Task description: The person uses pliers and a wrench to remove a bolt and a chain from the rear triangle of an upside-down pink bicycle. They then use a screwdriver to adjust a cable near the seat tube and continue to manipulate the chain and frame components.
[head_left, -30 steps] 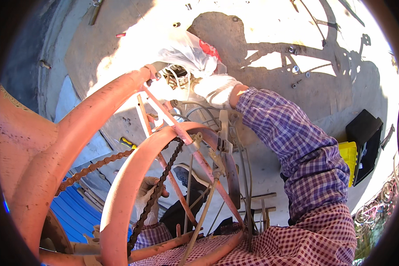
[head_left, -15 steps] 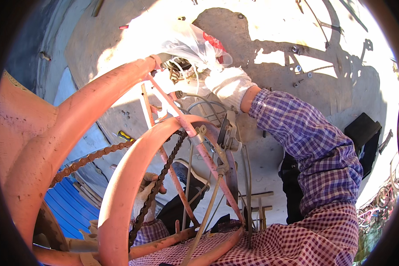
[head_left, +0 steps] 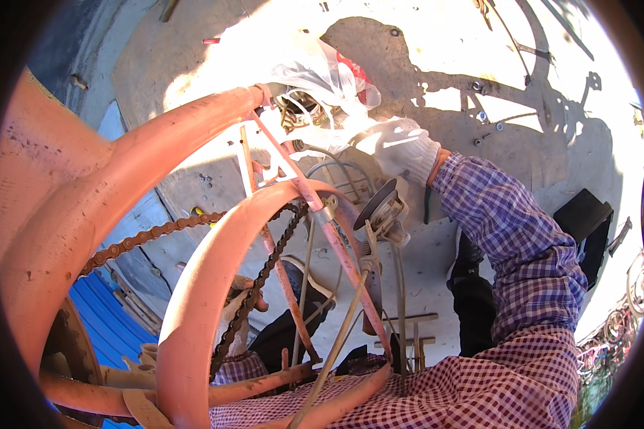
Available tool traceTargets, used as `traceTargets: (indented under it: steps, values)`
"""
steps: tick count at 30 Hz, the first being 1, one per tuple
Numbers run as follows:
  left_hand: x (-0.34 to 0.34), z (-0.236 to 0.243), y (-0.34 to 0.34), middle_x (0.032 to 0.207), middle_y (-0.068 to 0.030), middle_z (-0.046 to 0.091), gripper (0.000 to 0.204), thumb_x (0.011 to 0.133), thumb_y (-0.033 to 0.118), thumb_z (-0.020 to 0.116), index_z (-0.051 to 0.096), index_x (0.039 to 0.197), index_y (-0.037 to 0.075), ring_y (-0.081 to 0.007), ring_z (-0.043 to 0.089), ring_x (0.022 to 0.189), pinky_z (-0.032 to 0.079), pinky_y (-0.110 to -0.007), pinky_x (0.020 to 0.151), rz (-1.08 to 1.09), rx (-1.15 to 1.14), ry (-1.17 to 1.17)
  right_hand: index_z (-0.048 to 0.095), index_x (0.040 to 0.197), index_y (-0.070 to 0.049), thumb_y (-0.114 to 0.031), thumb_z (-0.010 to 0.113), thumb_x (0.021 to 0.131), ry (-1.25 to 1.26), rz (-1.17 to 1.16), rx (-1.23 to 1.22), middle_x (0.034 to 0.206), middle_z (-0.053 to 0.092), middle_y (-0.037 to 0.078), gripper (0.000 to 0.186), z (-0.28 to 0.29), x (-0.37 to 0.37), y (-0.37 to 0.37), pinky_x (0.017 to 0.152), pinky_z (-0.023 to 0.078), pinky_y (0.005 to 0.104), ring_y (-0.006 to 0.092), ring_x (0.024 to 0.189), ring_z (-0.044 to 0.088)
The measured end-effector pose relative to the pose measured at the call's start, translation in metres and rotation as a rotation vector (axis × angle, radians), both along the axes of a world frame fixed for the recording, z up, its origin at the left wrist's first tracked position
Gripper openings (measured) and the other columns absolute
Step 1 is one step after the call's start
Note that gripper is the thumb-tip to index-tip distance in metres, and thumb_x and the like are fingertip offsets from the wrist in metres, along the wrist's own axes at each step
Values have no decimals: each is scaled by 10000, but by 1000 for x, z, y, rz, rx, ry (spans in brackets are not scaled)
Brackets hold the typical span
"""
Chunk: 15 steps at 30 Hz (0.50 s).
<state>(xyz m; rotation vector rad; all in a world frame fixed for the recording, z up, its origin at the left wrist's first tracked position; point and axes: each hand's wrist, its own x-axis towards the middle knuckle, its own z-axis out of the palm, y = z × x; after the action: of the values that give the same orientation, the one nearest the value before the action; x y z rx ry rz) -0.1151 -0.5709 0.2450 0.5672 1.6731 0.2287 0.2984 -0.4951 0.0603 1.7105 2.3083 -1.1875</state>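
Note:
A salmon-pink bicycle frame (head_left: 157,154) and curved mudguard (head_left: 193,300) fill the left, with a rusty chain (head_left: 164,229) and a dark chain (head_left: 265,272). My right hand (head_left: 393,146), in a white glove, reaches beside a translucent plastic bag (head_left: 315,79) with a red patch; glare hides what its fingertips touch. Below it are cables and a tilted round metal part (head_left: 383,211). My gloved left hand (head_left: 243,304) is low behind the mudguard and dark chain, bare fingertips curled; what they hold is hidden.
On the concrete ground (head_left: 444,214) lie nuts (head_left: 481,116), rods and a yellow-handled tool (head_left: 197,211). An open black case (head_left: 579,222) is at the right, blue corrugated sheeting (head_left: 111,314) at lower left, a tangled pile (head_left: 622,322) at the far right. My feet (head_left: 465,257) are below.
My right hand and forearm have shifted rightward, away from the frame's tube end. The metal part below that hand has tipped, showing a dark round face. My left hand stays behind the mudguard.

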Motion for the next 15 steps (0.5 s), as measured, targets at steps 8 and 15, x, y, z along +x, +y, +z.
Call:
traceTargets:
  steps: [8, 15]
  values:
    - [34, 16, -6, 837, -96, 644, 65, 878, -31, 615, 641, 935, -17, -173, 636, 622, 552, -306, 605, -56, 173, 62, 660, 1122, -46, -132, 596, 942, -97, -191, 53, 1040, 714, 138, 209, 9, 35, -47, 820, 597, 411, 318, 970, 720]
    - [18, 17, -32, 886, -113, 651, 62, 962, 7, 618, 630, 1023, 2, -171, 634, 697, 554, -341, 663, -51, 196, 14, 698, 1168, -89, -211, 584, 980, -115, -477, 85, 1055, 729, 167, 251, 14, 77, -69, 881, 577, 454, 346, 1024, 704]
